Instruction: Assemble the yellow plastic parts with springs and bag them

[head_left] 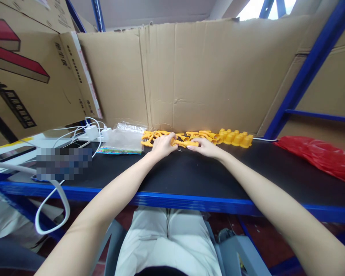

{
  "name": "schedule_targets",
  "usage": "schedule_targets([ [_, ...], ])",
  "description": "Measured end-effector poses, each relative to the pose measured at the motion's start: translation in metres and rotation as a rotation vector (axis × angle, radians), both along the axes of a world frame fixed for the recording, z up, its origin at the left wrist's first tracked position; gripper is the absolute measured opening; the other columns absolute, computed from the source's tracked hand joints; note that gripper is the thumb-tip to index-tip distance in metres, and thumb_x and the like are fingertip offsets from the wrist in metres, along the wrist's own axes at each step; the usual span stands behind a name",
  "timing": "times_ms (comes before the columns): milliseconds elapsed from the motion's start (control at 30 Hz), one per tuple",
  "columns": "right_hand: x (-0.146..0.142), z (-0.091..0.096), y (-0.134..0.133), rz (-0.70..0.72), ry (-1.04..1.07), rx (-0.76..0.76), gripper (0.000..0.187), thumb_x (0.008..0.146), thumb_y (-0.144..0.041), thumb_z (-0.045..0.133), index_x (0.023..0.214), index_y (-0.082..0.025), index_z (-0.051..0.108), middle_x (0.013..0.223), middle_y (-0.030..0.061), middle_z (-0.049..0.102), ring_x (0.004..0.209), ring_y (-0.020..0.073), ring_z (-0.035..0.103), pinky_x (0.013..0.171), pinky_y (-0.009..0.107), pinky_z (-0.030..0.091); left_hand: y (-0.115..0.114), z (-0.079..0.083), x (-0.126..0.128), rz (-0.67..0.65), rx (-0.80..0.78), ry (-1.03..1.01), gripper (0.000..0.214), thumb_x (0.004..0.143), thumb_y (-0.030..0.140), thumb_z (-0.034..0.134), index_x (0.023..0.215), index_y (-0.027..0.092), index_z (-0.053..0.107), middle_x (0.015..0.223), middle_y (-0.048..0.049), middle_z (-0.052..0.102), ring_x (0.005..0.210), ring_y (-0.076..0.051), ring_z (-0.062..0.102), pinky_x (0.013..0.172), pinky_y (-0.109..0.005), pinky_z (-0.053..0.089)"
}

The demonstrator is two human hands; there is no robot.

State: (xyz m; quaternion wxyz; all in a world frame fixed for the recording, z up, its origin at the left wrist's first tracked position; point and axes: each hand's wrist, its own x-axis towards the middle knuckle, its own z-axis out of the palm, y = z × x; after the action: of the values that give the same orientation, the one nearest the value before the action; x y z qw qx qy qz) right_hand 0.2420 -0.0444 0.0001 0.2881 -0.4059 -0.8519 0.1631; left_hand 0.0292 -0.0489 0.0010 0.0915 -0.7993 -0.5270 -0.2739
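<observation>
My left hand is closed around one end of an orange-yellow branched plastic piece just above the black tabletop. My right hand pinches a smooth, tube-like part at its other end; I cannot tell whether the two parts are joined. Behind and to the left of my hands lie more orange-yellow branched pieces. Several hollow orange-yellow cups rest beyond my right hand. Farther right, a cluster of yellow cup-shaped pieces stands in rows.
Clear plastic bags lie left of my hands. White chargers with cables and a blurred flat object sit farther left. A red plastic bag lies at right. Cardboard walls the back; a blue rail edges the front.
</observation>
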Motion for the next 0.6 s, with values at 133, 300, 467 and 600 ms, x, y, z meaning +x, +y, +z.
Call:
schedule_targets([
  [133,0.0,0.002,-0.001,0.019,0.041,-0.065,0.041,0.077,-0.056,0.052,0.073,-0.015,0.058,0.06,-0.0006,0.055,0.049,0.0098,0.046,0.049,0.024,0.034,-0.001,0.001,0.001,0.008,-0.009,0.011,0.028,0.076,0.035,0.06,0.101,0.024,0.057,0.088,-0.0038,0.067,0.085,-0.022,0.062,0.073,-0.03,0.044],
  [300,0.001,-0.003,0.003,0.032,0.159,-0.179,0.036,0.073,-0.052,0.059,0.08,-0.016,0.059,0.06,-0.0007,0.057,0.048,0.0103,0.049,0.051,0.027,0.042,0.001,-0.001,0.001,0.022,-0.031,0.035,0.027,0.078,0.035,0.058,0.103,0.025,0.056,0.09,-0.0046,0.067,0.086,-0.023,0.062,0.073,-0.031,0.044],
  [467,0.001,-0.009,0.008,0.065,0.306,-0.256,0.048,0.067,-0.046,0.067,0.104,-0.017,0.06,0.077,0.0041,0.065,0.058,0.014,0.059,0.059,0.033,0.051,0.009,-0.006,-0.005,0.032,-0.074,0.047,0.028,0.08,0.033,0.054,0.106,0.024,0.052,0.091,-0.0054,0.066,0.086,-0.024,0.063,0.074,-0.033,0.045],
  [600,-0.002,-0.011,0.008,0.063,0.374,-0.247,0.05,0.065,-0.044,0.069,0.105,-0.016,0.061,0.089,0.0074,0.068,0.068,0.017,0.063,0.069,0.037,0.054,0.014,-0.012,-0.01,-0.03,-0.114,0.017,0.045,0.081,0.036,0.053,0.122,0.023,0.042,0.109,-0.0097,0.062,0.098,-0.025,0.06,0.081,-0.036,0.045],
])
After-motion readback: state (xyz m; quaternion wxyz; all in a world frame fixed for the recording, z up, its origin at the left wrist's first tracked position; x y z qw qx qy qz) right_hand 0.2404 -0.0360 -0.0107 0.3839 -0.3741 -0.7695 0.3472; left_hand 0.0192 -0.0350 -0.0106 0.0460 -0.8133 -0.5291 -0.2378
